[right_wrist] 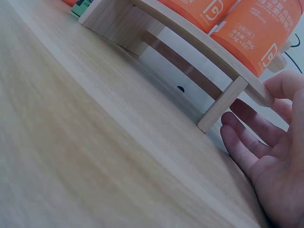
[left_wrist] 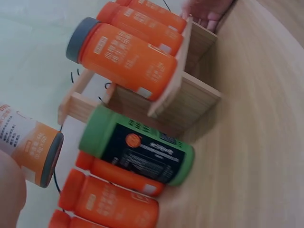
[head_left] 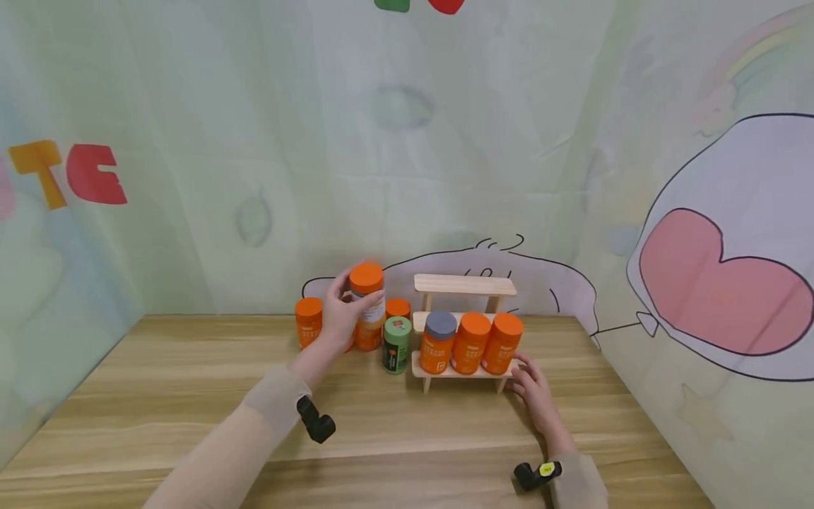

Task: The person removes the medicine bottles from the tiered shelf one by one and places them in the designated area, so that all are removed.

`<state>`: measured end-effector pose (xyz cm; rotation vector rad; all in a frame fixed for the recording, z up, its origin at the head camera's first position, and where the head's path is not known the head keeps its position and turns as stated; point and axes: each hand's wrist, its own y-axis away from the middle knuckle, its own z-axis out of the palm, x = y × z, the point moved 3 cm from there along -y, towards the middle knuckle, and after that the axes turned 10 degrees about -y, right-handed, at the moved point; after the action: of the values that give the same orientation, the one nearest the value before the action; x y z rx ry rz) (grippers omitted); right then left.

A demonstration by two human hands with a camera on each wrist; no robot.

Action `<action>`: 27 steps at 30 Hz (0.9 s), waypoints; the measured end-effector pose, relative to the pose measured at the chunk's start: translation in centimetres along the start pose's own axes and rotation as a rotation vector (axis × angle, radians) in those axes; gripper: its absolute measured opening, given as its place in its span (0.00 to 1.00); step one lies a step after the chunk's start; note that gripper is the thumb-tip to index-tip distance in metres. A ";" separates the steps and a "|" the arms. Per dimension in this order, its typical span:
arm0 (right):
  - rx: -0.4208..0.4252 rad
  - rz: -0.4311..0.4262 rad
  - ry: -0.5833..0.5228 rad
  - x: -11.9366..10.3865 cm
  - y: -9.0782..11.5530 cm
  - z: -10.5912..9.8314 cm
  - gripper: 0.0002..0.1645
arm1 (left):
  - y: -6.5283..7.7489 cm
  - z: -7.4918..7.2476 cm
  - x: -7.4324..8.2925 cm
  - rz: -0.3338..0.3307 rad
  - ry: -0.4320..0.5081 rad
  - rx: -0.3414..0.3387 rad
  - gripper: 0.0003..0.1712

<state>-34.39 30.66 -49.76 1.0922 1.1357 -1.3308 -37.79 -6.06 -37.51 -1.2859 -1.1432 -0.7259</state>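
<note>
My left hand point(head_left: 340, 314) grips an orange jar with a white label point(head_left: 372, 307), raised above the table among the other jars. In the left wrist view the held jar point(left_wrist: 28, 142) shows a dark grey band at one end. My right hand point(head_left: 534, 392) holds the right end of the lowest board of a wooden tiered rack point(head_left: 464, 285), thumb side at the board's tip and the other fingers point(right_wrist: 247, 142) beneath it by the leg. On that board stand a grey-capped orange jar point(head_left: 437, 346) and two orange-capped jars point(head_left: 470, 346).
Left of the rack a green jar point(head_left: 396, 346) stands upright on the wooden table point(head_left: 381, 445). Behind and beside it are several orange jars point(head_left: 309, 322), partly hidden by my left hand. A printed cloth backdrop point(head_left: 318, 177) hangs right behind the table.
</note>
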 end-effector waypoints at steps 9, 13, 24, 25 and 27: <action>0.006 -0.005 -0.003 -0.4 0.0 0.2 0.26 | 1.6 -0.4 -3.0 -0.039 -0.109 0.035 0.37; 0.006 0.008 -0.003 -0.3 0.1 0.2 0.27 | 2.4 -0.4 -3.9 -0.068 -0.110 0.034 0.38; -0.002 -0.001 0.007 -0.2 0.1 0.2 0.27 | 3.4 -0.1 -5.5 -0.139 -0.062 0.024 0.39; -0.004 -0.002 0.010 -0.2 0.1 0.1 0.27 | 3.5 0.0 -5.6 -0.142 -0.061 0.022 0.39; -0.005 -0.003 0.011 -0.2 0.1 0.1 0.27 | 3.5 0.0 -5.9 -0.150 -0.066 0.018 0.39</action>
<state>-34.30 30.59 -49.54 1.0957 1.1486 -1.3243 -36.44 -6.43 -44.29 -1.2264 -1.3077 -0.7863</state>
